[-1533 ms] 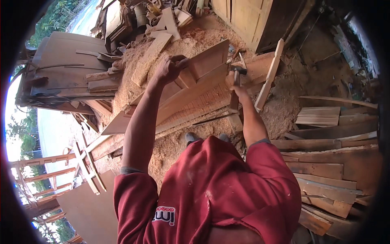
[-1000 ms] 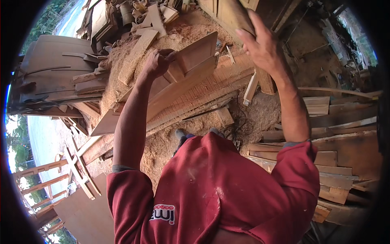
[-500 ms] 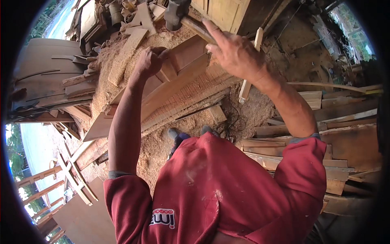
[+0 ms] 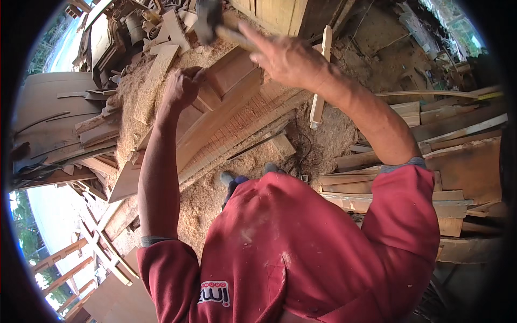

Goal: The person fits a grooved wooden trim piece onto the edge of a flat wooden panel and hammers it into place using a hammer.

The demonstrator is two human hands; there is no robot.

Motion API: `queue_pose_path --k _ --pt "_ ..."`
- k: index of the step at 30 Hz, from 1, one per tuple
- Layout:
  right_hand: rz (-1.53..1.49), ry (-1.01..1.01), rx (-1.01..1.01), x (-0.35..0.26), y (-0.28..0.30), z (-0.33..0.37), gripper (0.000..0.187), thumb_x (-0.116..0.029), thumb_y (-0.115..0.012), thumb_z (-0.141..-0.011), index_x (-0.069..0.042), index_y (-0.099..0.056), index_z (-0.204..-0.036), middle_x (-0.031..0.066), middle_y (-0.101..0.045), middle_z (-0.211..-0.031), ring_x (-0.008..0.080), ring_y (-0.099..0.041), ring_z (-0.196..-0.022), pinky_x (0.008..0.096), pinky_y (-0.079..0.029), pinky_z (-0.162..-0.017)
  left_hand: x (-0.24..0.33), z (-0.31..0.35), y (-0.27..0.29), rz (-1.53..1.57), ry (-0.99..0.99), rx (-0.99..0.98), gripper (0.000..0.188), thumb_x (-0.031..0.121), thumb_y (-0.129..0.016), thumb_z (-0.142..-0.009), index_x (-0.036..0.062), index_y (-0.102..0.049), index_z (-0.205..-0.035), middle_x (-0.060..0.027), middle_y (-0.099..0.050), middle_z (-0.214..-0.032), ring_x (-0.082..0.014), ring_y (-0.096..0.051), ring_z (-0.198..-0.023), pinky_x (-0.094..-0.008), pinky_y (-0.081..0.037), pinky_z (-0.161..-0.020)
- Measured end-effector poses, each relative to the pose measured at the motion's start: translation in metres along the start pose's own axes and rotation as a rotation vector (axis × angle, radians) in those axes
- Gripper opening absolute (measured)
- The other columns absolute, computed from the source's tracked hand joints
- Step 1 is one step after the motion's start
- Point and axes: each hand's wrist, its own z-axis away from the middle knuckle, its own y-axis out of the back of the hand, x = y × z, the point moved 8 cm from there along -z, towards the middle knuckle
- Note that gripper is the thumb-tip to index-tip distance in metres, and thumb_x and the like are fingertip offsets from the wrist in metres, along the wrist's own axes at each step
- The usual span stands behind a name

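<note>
My right hand grips the wooden handle of a hammer, its index finger stretched along the handle. The dark hammer head is raised beyond my left hand, apart from the wood and slightly blurred. Closed fingers of my left hand rest at the far side of a long wooden frame, near a short crosspiece between its boards. Whatever those fingers pinch, if anything, is too small to make out. The frame lies slantwise on a rough timber support.
Sawdust covers the ground around my feet. Stacked boards lie on the right, and offcuts heap up at the far left. A narrow upright stick stands beyond my right forearm. A yellowish wooden panel is at the far side.
My right hand and the hammer have shifted a little to the left. My left hand stays closed at the same place on the frame, while the whole view has turned slightly.
</note>
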Motion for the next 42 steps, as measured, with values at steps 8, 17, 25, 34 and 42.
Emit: queue_pose_path --k 8,17,25,34,42 --pt "-0.101 0.031 -0.073 -0.009 0.025 -0.007 0.065 -0.022 -0.059 -0.103 -0.005 -0.028 -0.157 0.003 -0.046 -0.052 0.0142 -0.047 -0.041 0.0307 -0.042 -0.037 0.01 0.003 -0.002 -0.026 -0.044 0.035 0.031 0.031 -0.057 -0.099 0.0074 -0.076 -0.109 -0.0191 -0.074 -0.093 -0.034 -0.072 -0.088 -0.0436 -0.054 -0.081" --pt "0.029 -0.044 -0.133 0.022 -0.012 0.003 0.065 -0.025 -0.058 -0.103 -0.015 -0.027 -0.159 0.0046 -0.055 -0.057 0.0147 -0.055 -0.045 0.0311 -0.046 -0.039 0.01 -0.005 -0.007 -0.07 -0.016 -0.002 0.033 0.033 -0.057 -0.099 0.0075 -0.076 -0.109 -0.0199 -0.074 -0.097 -0.0336 -0.072 -0.093 -0.0416 -0.053 -0.084" --pt "0.005 0.133 0.318 -0.009 0.031 0.007 0.067 -0.029 -0.063 -0.1 -0.02 -0.031 -0.158 0.0061 -0.057 -0.058 0.0163 -0.058 -0.047 0.033 -0.053 -0.043 0.012 -0.002 -0.002 -0.044 0.055 -0.03 0.035 0.035 -0.058 -0.099 0.0059 -0.075 -0.11 -0.0211 -0.073 -0.097 -0.0334 -0.072 -0.093 -0.0414 -0.053 -0.083" --pt "-0.085 0.017 0.117 0.011 0.011 0.002 0.066 -0.023 -0.057 -0.103 -0.009 -0.024 -0.159 0.0051 -0.054 -0.062 0.0154 -0.054 -0.046 0.0298 -0.05 -0.041 0.024 0.005 -0.003 -0.049 0.011 0.017 0.036 0.035 -0.058 -0.099 0.0041 -0.075 -0.105 -0.0203 -0.072 -0.087 -0.0327 -0.071 -0.083 -0.042 -0.052 -0.076" --pt "0.068 0.036 -0.007 0.009 -0.014 0.022 0.062 -0.025 -0.059 -0.102 -0.006 -0.035 -0.156 0.0054 -0.056 -0.06 0.0158 -0.055 -0.047 0.0339 -0.054 -0.048 0.022 0.001 -0.002 -0.074 -0.045 0.054 0.038 0.036 -0.058 -0.099 0.0022 -0.074 -0.105 -0.02 -0.072 -0.087 -0.0323 -0.07 -0.081 -0.0423 -0.052 -0.077"
